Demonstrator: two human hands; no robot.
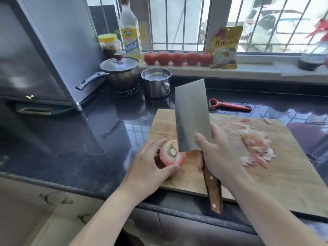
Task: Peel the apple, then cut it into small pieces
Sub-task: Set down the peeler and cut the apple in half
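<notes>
The apple shows pink-red flesh with a pale stem stub. The cleaver has a grey steel blade and brown wooden handle. Pale pink peelings lie on the tan wooden board. The peeler is red, the counter glossy speckled black.

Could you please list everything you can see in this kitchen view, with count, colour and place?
apple: one, pinkish, peeled, near left corner of board
cleaver: one, steel blade, wooden handle, raised beside apple
cutting board: one, wooden, on dark counter
peels: one pile, pink, right part of board
peeler: one, red, counter behind board
lidded pot: one, steel, on burner
small pot: one, steel, beside lidded pot
tomatoes: five, red, windowsill
oil bottle: one, yellow label, sill's left end
jar: one, yellow lid, beside bottle
packet: one, yellow, windowsill
left hand: holds apple
right hand: grips cleaver handle
</notes>
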